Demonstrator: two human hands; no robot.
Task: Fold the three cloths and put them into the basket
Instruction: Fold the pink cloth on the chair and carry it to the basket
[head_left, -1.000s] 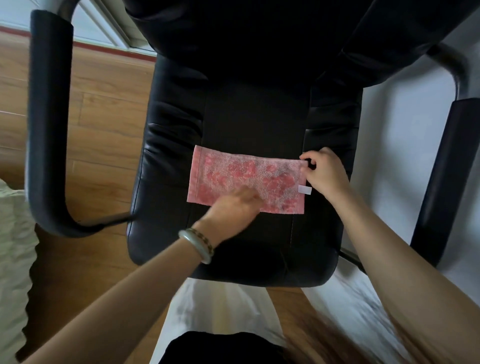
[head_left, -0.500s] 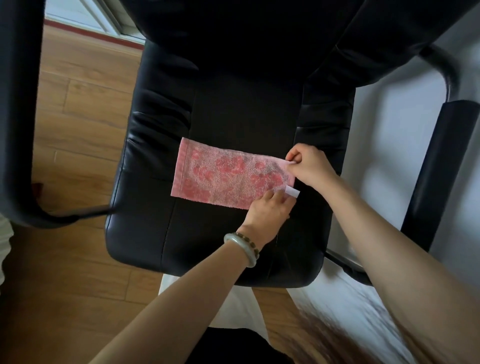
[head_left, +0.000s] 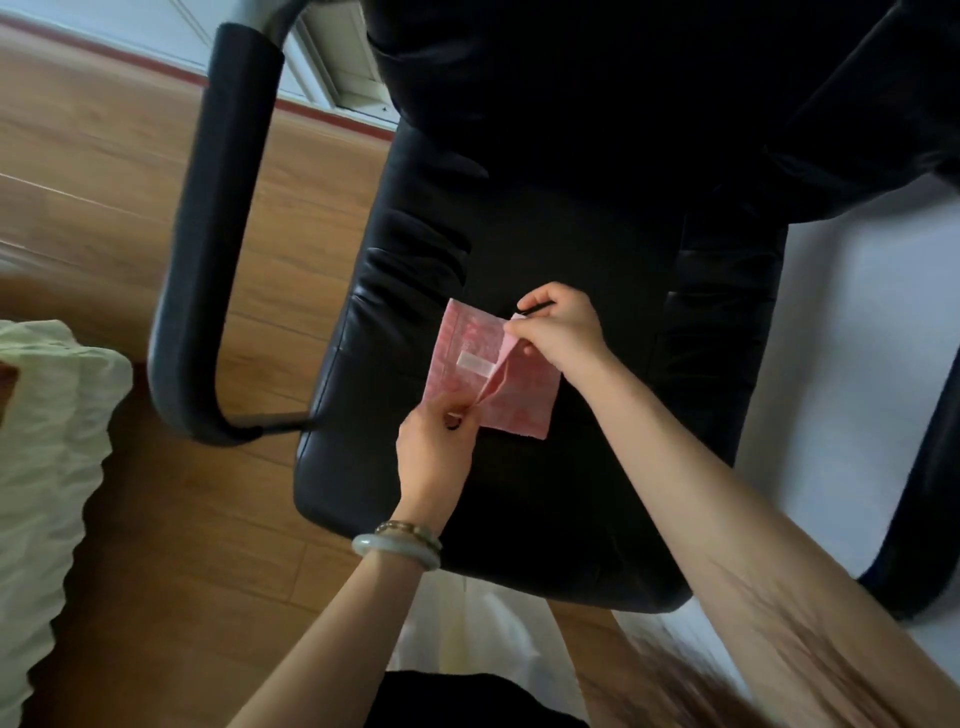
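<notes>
Black chair seat (head_left: 519, 467) is the work surface and the landmark; pink cloth (head_left: 498, 374) lies near its middle, mid-fold, one half being carried over the other; white label (head_left: 475, 364) faces up on the turned flap. Left hand (head_left: 434, 452) on the near side of the cloth, pinching the near corner of the flap between thumb and fingers; right hand (head_left: 558, 327) on the far side, pinching the far corner the same way. No basket in view, and the other two cloths not in view either.

To do the step well, probably: carry both pinched corners across together; keep the flap taut between the hands so the fold line stays straight; land edge on edge, then press flat before letting go.

Room: seat has bare leather all round the cloth, more toward the front edge than toward the backrest; chair armrest (head_left: 218, 234) stands well off the seat's left side, clear of the arms; pale bedding (head_left: 47, 441) further left over the wooden floor (head_left: 156, 545); nothing crowds the hands.
</notes>
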